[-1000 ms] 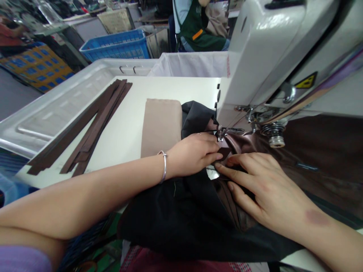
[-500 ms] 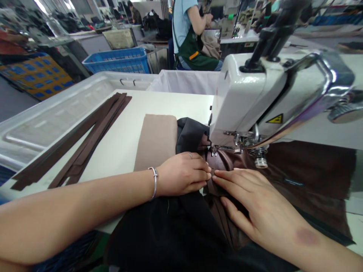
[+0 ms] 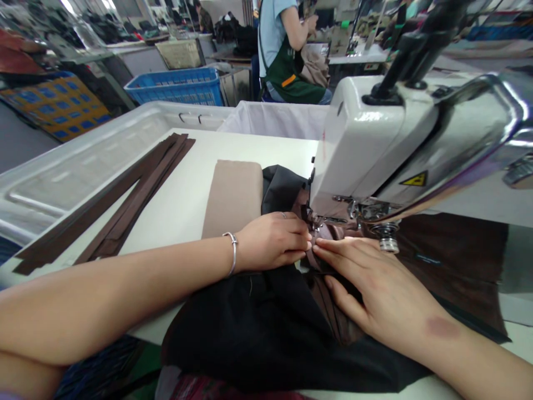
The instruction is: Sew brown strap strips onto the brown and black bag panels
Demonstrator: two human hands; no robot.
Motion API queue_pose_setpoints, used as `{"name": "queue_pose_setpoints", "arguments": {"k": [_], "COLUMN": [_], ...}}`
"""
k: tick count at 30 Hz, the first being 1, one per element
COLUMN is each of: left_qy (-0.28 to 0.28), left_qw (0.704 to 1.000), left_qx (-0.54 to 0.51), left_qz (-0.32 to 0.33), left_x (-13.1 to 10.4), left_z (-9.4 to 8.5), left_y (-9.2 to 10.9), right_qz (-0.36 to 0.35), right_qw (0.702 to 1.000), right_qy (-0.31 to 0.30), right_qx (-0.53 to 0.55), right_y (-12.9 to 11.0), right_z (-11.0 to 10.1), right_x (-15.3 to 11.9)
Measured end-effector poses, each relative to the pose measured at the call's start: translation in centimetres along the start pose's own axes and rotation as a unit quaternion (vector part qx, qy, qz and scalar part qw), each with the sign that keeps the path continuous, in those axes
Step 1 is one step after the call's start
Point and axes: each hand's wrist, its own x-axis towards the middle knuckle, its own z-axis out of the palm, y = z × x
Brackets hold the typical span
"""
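Note:
My left hand (image 3: 272,241) has its fingers bent together on the edge of the dark fabric (image 3: 233,328), close in front of the presser foot (image 3: 317,225). Flat on the brown lining (image 3: 339,322) lies my right hand (image 3: 366,278), fingers stretched toward the same spot, thumb apart. The fingertips of both hands almost meet at a seam. Over them stands the white sewing machine head (image 3: 350,144); the needle tip is too small to make out. More brown lining spreads out to the right, under the machine arm.
Brown fabric strips (image 3: 141,194) lie on the white table (image 3: 233,145), left of a beige folded piece (image 3: 233,194). A clear plastic tray (image 3: 62,172) borders the table. Beyond are a white-lined bin (image 3: 283,119), a blue basket (image 3: 179,89) and a seated co-worker (image 3: 278,50).
Both hands and the fabric have moved a little away from me, nearer the presser foot. The view has shifted slightly.

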Motion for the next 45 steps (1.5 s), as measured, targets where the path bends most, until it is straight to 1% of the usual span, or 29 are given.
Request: {"name": "queue_pose_setpoints", "arguments": {"k": [7, 17, 25, 30, 35, 37, 38, 42, 43, 45], "left_qy": [0.008, 0.004, 0.003, -0.008, -0.001, -0.013, -0.029, -0.121, -0.134, -0.131], "left_qw": [1.000, 1.000, 1.000, 1.000, 1.000, 1.000, 0.999, 0.992, 0.989, 0.988], "left_qx": [-0.007, -0.016, -0.016, -0.016, -0.017, -0.016, -0.012, 0.032, 0.049, 0.068], "left_qz": [-0.002, -0.018, -0.022, -0.019, -0.021, -0.018, -0.014, 0.017, 0.028, 0.032], "left_x": [0.2, 0.3, 0.3, 0.4, 0.4, 0.5, 0.6, 1.0, 1.0, 1.1], "left_z": [0.2, 0.0, 0.1, 0.1, 0.1, -0.2, -0.5, -1.5, -1.6, -1.6], "left_y": [-0.5, -0.2, -0.5, -0.6, -0.7, -0.7, -0.8, -0.8, -0.8, -0.8], "right_qz": [-0.005, -0.011, -0.007, -0.003, 0.003, 0.005, 0.005, 0.007, 0.010, 0.019], "right_qw": [1.000, 1.000, 1.000, 1.000, 1.000, 1.000, 1.000, 1.000, 1.000, 1.000], "right_qy": [-0.005, 0.014, 0.003, 0.001, -0.002, -0.001, -0.001, 0.002, 0.004, 0.011], "right_qx": [0.010, 0.018, 0.023, 0.022, 0.021, 0.018, 0.016, 0.008, 0.005, -0.007], "right_y": [0.6, 0.8, 0.8, 0.8, 0.7, 0.6, 0.6, 0.2, 0.0, -0.7], "right_z": [0.1, 0.4, 0.2, 0.3, 0.2, 0.1, 0.0, -0.6, -0.8, -1.0], "right_x": [0.3, 0.1, 0.4, 0.5, 0.6, 0.7, 0.7, 1.0, 1.2, 1.6]}}
